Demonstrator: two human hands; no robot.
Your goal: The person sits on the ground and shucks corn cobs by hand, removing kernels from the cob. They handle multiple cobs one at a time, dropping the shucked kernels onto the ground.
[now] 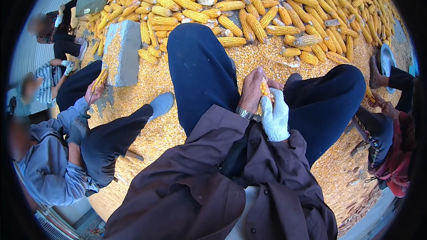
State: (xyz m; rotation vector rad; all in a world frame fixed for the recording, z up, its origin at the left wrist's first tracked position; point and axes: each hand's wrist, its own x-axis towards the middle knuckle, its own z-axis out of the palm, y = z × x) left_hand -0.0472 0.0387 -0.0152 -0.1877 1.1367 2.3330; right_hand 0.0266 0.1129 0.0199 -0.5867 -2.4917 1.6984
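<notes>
Between my knees, both hands hold a partly shelled corn cob (265, 90), with orange-yellow kernels left on the side facing me. My bare left hand (251, 90), a metal-banded watch at its wrist, is wrapped round the cob's left side. From the lower right, my right hand (275, 116) in a white knitted glove presses against the cob with its thumb and fingers. The cob's far side is hidden by my hands. Loose kernels (151, 78) cover the ground around my legs.
A large heap of corn cobs (249, 6) rises ahead. A grey block (126, 60) stands front left. A co-worker (58, 151) at left holds a cob; others sit farther left, and another person (396, 146) sits at right near a metal basin (388, 62).
</notes>
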